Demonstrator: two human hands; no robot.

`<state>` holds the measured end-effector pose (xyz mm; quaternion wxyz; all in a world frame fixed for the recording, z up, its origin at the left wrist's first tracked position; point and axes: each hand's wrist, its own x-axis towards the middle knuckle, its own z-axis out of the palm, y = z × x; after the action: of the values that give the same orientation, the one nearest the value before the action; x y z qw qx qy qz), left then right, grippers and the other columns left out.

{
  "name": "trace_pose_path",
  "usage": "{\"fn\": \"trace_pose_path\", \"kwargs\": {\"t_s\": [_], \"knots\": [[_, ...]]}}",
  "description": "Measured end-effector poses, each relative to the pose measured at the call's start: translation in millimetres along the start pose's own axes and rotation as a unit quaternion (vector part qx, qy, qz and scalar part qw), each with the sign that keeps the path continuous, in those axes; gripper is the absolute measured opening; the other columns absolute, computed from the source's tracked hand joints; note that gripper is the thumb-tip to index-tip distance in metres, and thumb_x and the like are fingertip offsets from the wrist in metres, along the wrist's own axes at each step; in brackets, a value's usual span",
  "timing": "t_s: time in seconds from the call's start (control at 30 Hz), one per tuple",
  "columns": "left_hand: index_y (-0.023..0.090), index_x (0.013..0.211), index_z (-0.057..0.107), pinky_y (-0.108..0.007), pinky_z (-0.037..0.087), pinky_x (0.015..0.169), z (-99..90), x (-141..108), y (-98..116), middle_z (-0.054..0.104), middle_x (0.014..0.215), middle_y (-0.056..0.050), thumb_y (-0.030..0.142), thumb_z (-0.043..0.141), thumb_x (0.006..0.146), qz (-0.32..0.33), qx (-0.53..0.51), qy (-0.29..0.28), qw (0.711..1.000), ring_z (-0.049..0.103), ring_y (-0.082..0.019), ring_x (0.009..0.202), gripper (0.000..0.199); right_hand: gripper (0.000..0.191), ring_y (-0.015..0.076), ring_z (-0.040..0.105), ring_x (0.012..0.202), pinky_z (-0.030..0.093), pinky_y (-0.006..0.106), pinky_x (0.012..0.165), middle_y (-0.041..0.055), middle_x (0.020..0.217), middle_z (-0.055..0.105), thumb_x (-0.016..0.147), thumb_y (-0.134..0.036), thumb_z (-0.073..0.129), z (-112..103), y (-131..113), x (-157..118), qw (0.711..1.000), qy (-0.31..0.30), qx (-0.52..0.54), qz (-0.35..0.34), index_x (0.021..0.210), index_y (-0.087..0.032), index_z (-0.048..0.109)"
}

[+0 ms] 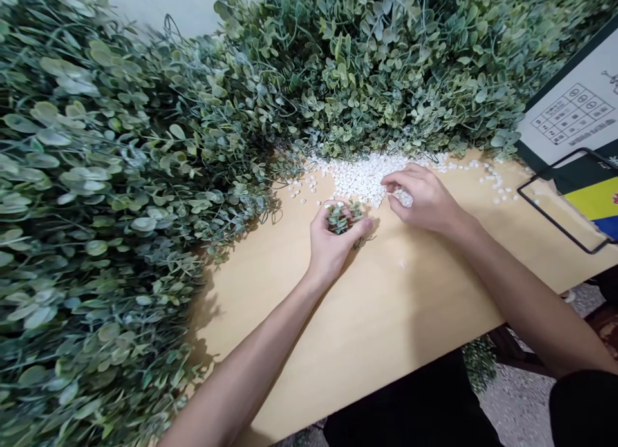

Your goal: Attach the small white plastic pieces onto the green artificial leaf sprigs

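My left hand (333, 237) is curled around a small green sprig (339, 219), whose leaves show between the thumb and fingers. White pieces are spread in a loose pile (360, 178) at the back of the table, just beyond both hands. To the right, my right hand (422, 199) is at the pile's near right edge, thumb and index finger curved toward each other. Whatever may be between those fingertips is too small to make out. A few white pieces show under its palm.
Masses of green artificial foliage (111, 209) cover the left side and back of the wooden table (347, 344). A printed board (574, 112) and a black wire frame (555, 221) stand at the right. Scattered white pieces (497, 186) lie near them.
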<state>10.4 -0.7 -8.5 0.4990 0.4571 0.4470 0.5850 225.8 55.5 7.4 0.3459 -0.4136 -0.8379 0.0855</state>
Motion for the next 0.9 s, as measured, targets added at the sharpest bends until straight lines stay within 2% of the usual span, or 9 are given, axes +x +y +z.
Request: {"fn": "trace_pose_path", "kwargs": {"t_s": [0.1,0.27,0.33,0.43,0.53,0.67,0.8,0.9], "knots": [[0.019,0.082,0.066,-0.025,0.060,0.073,0.0,1,-2,0.068,0.083,0.001,0.029,0.097,0.068,-0.013,-0.003,0.012,1.000,0.067,-0.012,0.078,0.035,0.027,0.0305,0.067,0.099,0.049,0.044,0.095,0.0085,0.098,0.080,0.088,-0.012,0.065,0,4,-1,0.998,-0.028,-0.048,0.007,0.112,-0.019,0.073],[0.017,0.085,0.073,-0.021,0.052,0.058,1.8,1,0,0.069,0.077,0.001,0.034,0.098,0.068,-0.040,-0.014,0.008,0.999,0.061,-0.009,0.063,0.034,0.025,0.0285,0.070,0.095,0.050,0.042,0.093,0.0093,0.097,0.080,0.095,-0.012,0.058,2,5,0,0.999,-0.025,-0.045,0.003,0.113,-0.018,0.074],[0.017,0.089,0.075,-0.021,0.050,0.056,1.8,0,1,0.070,0.076,0.000,0.036,0.096,0.072,-0.047,-0.025,-0.002,0.999,0.060,-0.009,0.061,0.033,0.024,0.0277,0.071,0.093,0.052,0.041,0.091,0.0100,0.099,0.080,0.096,-0.014,0.057,2,4,1,1.000,-0.005,-0.021,0.013,0.112,-0.017,0.074],[0.016,0.090,0.076,-0.022,0.048,0.056,1.1,-1,0,0.071,0.075,-0.002,0.040,0.091,0.079,-0.049,-0.030,-0.015,0.998,0.061,-0.010,0.061,0.030,0.017,0.0237,0.073,0.087,0.056,0.037,0.087,0.0072,0.096,0.080,0.094,-0.017,0.063,1,-1,3,0.993,0.034,0.086,0.067,0.106,-0.020,0.075],[0.016,0.088,0.077,-0.023,0.047,0.055,0.8,-1,-2,0.071,0.075,-0.004,0.044,0.088,0.082,-0.045,-0.031,-0.021,0.998,0.059,-0.010,0.059,0.031,0.013,0.0205,0.073,0.086,0.060,0.034,0.084,0.0039,0.094,0.078,0.089,-0.024,0.073,1,-11,5,0.960,0.065,0.232,0.140,0.101,-0.022,0.075],[0.017,0.091,0.076,-0.022,0.046,0.055,1.5,0,-3,0.073,0.077,-0.004,0.045,0.088,0.082,-0.044,-0.040,-0.015,0.998,0.061,-0.010,0.061,0.032,0.024,0.0169,0.071,0.083,0.063,0.030,0.078,0.0027,0.094,0.075,0.078,-0.030,0.085,5,-21,7,0.890,0.072,0.397,0.211,0.096,-0.022,0.073],[0.019,0.103,0.073,-0.021,0.050,0.056,2.1,1,-2,0.072,0.076,0.000,0.040,0.091,0.078,-0.046,-0.044,-0.010,0.998,0.064,-0.010,0.061,0.037,0.031,0.0147,0.071,0.076,0.064,0.029,0.074,0.0024,0.094,0.075,0.073,-0.034,0.092,8,-24,9,0.851,0.040,0.470,0.232,0.094,-0.020,0.072],[0.019,0.098,0.072,-0.021,0.053,0.058,1.6,1,0,0.072,0.082,0.000,0.037,0.095,0.074,-0.035,-0.029,0.001,0.999,0.067,-0.010,0.064,0.038,0.038,0.0162,0.076,0.080,0.066,0.031,0.080,0.0029,0.095,0.076,0.072,-0.039,0.095,8,-24,9,0.827,0.026,0.506,0.245,0.095,-0.020,0.072]]}}
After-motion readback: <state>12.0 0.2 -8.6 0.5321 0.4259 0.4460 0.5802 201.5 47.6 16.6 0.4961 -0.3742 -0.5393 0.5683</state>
